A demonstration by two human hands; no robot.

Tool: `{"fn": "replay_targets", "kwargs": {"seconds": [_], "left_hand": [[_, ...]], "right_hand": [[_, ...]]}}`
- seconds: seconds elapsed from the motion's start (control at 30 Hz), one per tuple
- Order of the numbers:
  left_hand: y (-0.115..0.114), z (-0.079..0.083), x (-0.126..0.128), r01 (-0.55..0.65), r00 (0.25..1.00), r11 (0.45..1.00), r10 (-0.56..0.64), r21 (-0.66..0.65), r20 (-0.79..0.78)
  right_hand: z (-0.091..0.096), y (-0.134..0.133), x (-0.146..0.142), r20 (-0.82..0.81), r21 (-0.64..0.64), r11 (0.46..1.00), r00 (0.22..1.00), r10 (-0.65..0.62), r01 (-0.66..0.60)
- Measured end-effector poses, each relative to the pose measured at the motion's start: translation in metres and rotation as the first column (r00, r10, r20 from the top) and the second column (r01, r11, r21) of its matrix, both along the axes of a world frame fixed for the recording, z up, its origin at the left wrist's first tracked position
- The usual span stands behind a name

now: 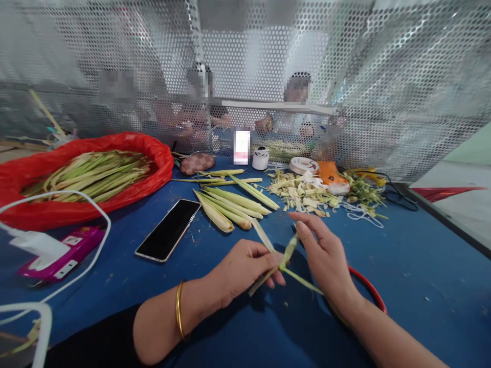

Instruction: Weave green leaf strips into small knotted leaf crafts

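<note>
My left hand [253,268], with a gold bangle at the wrist, pinches a small knotted piece of pale green leaf strips [288,251] between thumb and fingers. Strip ends stick out from it in several directions, one of them running under my right hand [326,250]. The thumb and forefinger of that hand are drawn together at the upper tip of the piece; a thin dark item shows there, too hidden to name. Just beyond the hands lie several pale green leaf sheaths [233,204]. A red curved band [370,286] shows behind my right wrist.
A red bag [163,158] of long leaves stands left. Nearer are a phone [169,230] and a purple power strip [72,250] with a white cable. Leaf scraps [299,191], a tape roll [304,165] and a white jar [261,157] line a perforated screen; people sit behind it.
</note>
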State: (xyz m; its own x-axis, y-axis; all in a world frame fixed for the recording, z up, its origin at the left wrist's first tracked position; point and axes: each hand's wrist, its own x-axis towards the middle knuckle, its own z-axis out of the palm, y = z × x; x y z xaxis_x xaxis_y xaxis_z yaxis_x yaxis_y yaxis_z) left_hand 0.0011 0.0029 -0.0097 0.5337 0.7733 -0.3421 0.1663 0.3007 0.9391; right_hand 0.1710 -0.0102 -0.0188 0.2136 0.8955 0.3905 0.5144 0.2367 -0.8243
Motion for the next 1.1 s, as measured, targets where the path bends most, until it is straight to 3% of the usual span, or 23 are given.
{"fn": "replay_targets", "kwargs": {"seconds": [0.1,0.23,0.33,0.53,0.73,0.9,1.0,1.1], "left_hand": [[0.005,0.003,-0.001,-0.169,0.979,0.984,0.175,-0.064,0.107],[0.01,0.004,-0.002,-0.268,0.936,0.959,0.281,-0.091,0.212],[0.011,0.002,-0.002,-0.248,0.942,0.966,0.257,-0.069,0.216],[0.011,-0.002,-0.003,-0.21,0.975,0.975,0.203,0.071,0.09],[0.003,-0.01,-0.002,-0.039,0.997,0.975,0.051,0.218,-0.052],[-0.006,-0.015,-0.003,0.141,0.959,0.897,-0.019,0.419,-0.282],[-0.004,-0.014,-0.003,0.092,0.973,0.918,0.0,0.386,-0.232],[0.0,-0.011,-0.002,-0.057,0.987,0.964,0.094,0.261,-0.132]], "right_hand": [[0.009,-0.001,0.01,0.123,0.081,0.996,0.992,-0.039,0.029],[0.008,-0.003,0.01,0.364,0.101,0.99,0.93,0.057,-0.1],[0.002,-0.003,0.004,0.444,0.091,0.977,0.886,0.132,-0.191],[0.0,-0.002,0.002,0.437,0.047,0.961,0.871,0.225,-0.272],[0.007,-0.009,0.0,0.461,0.176,0.969,0.884,0.077,-0.176],[0.012,-0.017,-0.009,0.359,0.044,0.936,0.879,0.313,-0.35],[0.013,-0.021,-0.012,0.337,0.115,0.942,0.904,0.262,-0.316],[0.013,-0.025,-0.012,0.457,0.26,0.925,0.879,0.135,-0.278]]}}
